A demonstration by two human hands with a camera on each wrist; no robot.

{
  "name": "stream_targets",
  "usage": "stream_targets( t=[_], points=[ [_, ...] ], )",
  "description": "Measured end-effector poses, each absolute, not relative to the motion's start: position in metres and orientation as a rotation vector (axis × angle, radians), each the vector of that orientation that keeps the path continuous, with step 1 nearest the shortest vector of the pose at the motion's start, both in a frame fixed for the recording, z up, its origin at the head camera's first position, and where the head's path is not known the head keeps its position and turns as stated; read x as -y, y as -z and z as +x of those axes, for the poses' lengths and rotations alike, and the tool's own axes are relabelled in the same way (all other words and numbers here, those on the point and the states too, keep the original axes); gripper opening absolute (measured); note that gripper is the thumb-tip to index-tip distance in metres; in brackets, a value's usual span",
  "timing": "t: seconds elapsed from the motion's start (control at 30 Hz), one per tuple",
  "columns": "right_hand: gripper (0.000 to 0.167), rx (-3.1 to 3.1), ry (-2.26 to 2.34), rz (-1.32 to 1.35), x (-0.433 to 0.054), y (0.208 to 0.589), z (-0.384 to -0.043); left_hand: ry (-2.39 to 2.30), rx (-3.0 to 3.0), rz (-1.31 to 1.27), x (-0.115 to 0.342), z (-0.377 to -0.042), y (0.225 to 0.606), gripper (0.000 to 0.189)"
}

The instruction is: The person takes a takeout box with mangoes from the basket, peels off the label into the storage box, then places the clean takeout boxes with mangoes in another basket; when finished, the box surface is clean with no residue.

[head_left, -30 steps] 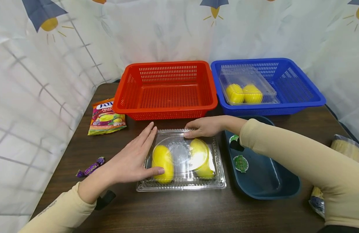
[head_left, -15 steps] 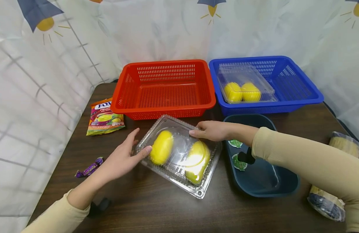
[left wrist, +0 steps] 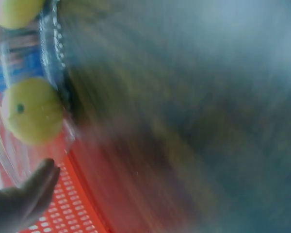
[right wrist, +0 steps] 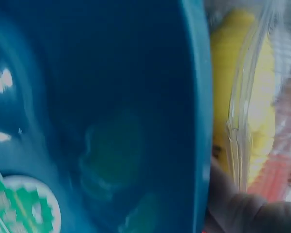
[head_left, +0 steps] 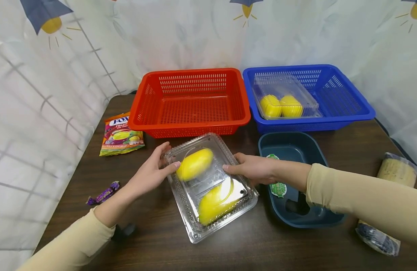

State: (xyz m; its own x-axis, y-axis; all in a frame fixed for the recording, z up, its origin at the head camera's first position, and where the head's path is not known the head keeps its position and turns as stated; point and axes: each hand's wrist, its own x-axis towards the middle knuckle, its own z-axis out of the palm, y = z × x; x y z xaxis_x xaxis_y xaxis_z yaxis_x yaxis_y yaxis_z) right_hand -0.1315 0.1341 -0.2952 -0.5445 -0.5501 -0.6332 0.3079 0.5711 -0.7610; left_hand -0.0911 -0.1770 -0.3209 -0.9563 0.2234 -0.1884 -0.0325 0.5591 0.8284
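A clear plastic clamshell box [head_left: 208,183] with two oblong yellow fruits, mango-like in shape, is tilted and turned at an angle over the table. My left hand [head_left: 151,172] grips its upper left side, thumb on the lid and fingers round the edge. On the right side, my right hand [head_left: 252,168] holds it with the thumb on top and the fingers partly hidden underneath. Through the plastic, a yellow fruit [left wrist: 33,110] shows in the left wrist view. The box's closed seam [right wrist: 240,121] runs beside the right fingers in the right wrist view.
A red basket [head_left: 191,130] stands behind the box. The blue basket [head_left: 347,118] beside it holds another clear box [head_left: 286,86] with yellow items. A dark blue tub [head_left: 296,222] sits right, a candy bag [head_left: 122,135] and purple-wrapped candy [head_left: 103,194] left, noodle-like packs [head_left: 396,171] far right.
The box has come up off the table and turned clockwise, its near corner swinging left. The right hand has shifted down along its side; the left has moved from its top to its left edge.
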Motion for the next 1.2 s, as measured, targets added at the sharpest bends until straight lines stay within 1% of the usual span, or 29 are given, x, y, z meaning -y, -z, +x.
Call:
stream_targets(
  t=[0.2, 0.3, 0.5, 0.63, 0.77, 0.93, 1.1, 1.2],
  points=[
    [0.076, -1.803, 1.328, -0.065, -0.131, 0.301, -0.12, -1.388, -2.43, 0.332, 0.175, -0.115, 0.328, 0.08],
    [0.073, -1.792, 1.396, -0.02, -0.129, 0.302, -0.113, -1.384, -2.405, 0.394, 0.172, -0.125, 0.33, 0.078],
    [0.067, -1.797, 1.455, 0.042, -0.126, 0.303, -0.098, -1.29, -2.451, 0.452, 0.168, -0.133, 0.328, 0.077],
    [0.064, -1.805, 1.481, 0.046, -0.126, 0.304, -0.095, -1.049, -2.647, 0.488, 0.167, -0.129, 0.311, 0.081],
    [0.058, -1.809, 1.512, 0.051, -0.126, 0.306, -0.095, -0.707, -2.87, 0.551, 0.158, -0.125, 0.28, 0.084],
    [0.058, -1.81, 1.534, 0.039, -0.127, 0.307, -0.095, -0.524, -2.935, 0.673, 0.131, -0.138, 0.247, 0.079],
    [0.058, -1.83, 1.53, 0.013, -0.126, 0.307, -0.096, -0.356, -2.875, 0.774, 0.082, -0.172, 0.228, 0.082],
    [0.063, -1.859, 1.504, -0.007, -0.124, 0.308, -0.097, -0.246, -2.844, 0.776, 0.051, -0.196, 0.223, 0.084]
  ],
)
